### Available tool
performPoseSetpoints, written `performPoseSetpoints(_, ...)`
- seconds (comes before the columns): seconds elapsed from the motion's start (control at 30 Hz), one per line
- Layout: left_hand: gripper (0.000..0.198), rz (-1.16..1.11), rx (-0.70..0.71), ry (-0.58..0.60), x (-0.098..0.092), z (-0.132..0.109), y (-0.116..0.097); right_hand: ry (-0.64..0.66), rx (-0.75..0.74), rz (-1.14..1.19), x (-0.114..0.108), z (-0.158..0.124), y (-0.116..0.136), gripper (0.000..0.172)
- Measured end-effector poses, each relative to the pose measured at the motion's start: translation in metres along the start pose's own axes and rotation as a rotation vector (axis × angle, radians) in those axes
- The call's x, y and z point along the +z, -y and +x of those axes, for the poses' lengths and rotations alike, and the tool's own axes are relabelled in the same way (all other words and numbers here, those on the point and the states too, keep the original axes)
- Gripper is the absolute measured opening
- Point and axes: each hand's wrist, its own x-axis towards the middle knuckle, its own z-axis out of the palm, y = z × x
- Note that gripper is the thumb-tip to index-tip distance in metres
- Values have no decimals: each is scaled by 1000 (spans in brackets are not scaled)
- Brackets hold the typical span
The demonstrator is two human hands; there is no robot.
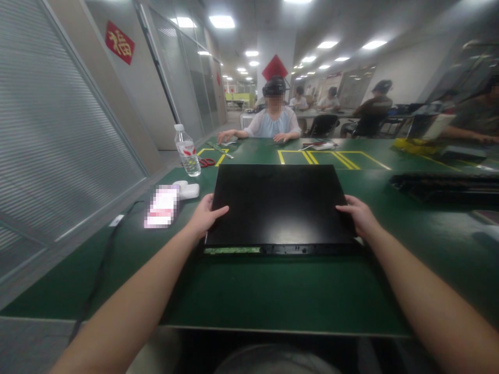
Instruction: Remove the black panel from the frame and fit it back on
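Between my two hands is a flat black display panel (276,205), its dark glossy face turned up and reflecting light. Along its near edge runs a strip with a green circuit board (233,250) on the left part. My left hand (206,215) grips the panel's left edge, thumb on top and fingers out of sight beneath. On the opposite edge, my right hand (359,217) holds it the same way, thumb over the rim. Whether the panel touches the table below I cannot tell.
On the green table (280,296) a water bottle (187,150), red-handled scissors (206,162), a lit phone (161,206) and a white object (187,190) stand to the left. Dark long parts (444,187) lie right. A cable (103,259) crosses the left edge. A person (274,117) sits opposite.
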Motion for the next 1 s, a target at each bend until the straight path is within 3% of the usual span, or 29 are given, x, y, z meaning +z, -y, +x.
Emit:
performPoseSetpoints(0.33, 53, 45, 13, 14, -2, 2, 4, -50, 13, -36, 1, -1, 0, 32)
performPoseSetpoints(1.0, 53, 45, 12, 9, -2, 0, 1, -15, 29, -17, 0, -1, 0, 37)
